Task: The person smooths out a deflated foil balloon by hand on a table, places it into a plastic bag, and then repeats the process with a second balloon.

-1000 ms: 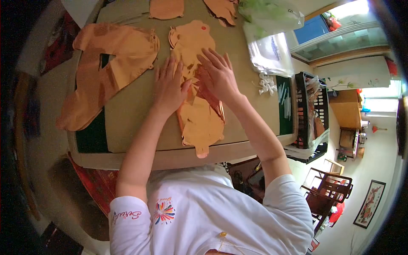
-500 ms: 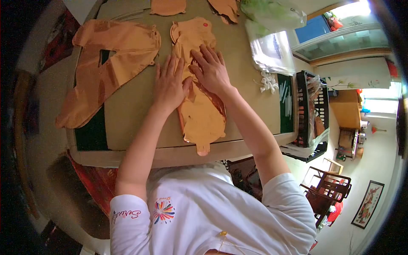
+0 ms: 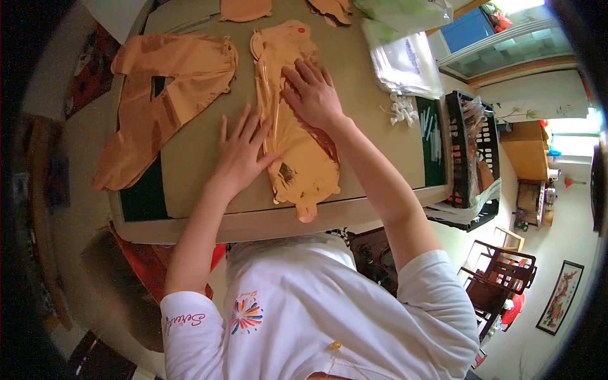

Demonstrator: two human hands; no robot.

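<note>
A folded copper-coloured foil balloon [image 3: 310,171] lies lengthwise in front of me, its tab pointing towards the table's front edge and a red dot near its far end. My right hand [image 3: 313,98] rests flat on its upper half, fingers stretched out. At the balloon's left edge lies my left hand [image 3: 242,155], fingers spread, the thumb and fingertips touching or just beside the foil. Neither hand grips anything. To the left, a larger A-shaped foil balloon [image 3: 142,120] is spread flat.
More copper foil pieces [image 3: 246,9] lie at the far edge. Right of the balloon are clear plastic bags [image 3: 408,63], a small white bundle [image 3: 403,111] and white straws [image 3: 432,142]. A black crate [image 3: 461,171] holding bagged items stands against the table's right side.
My left hand has slid off the balloon's middle towards me and to the left. My right hand stays on the foil. The view has shifted slightly.
</note>
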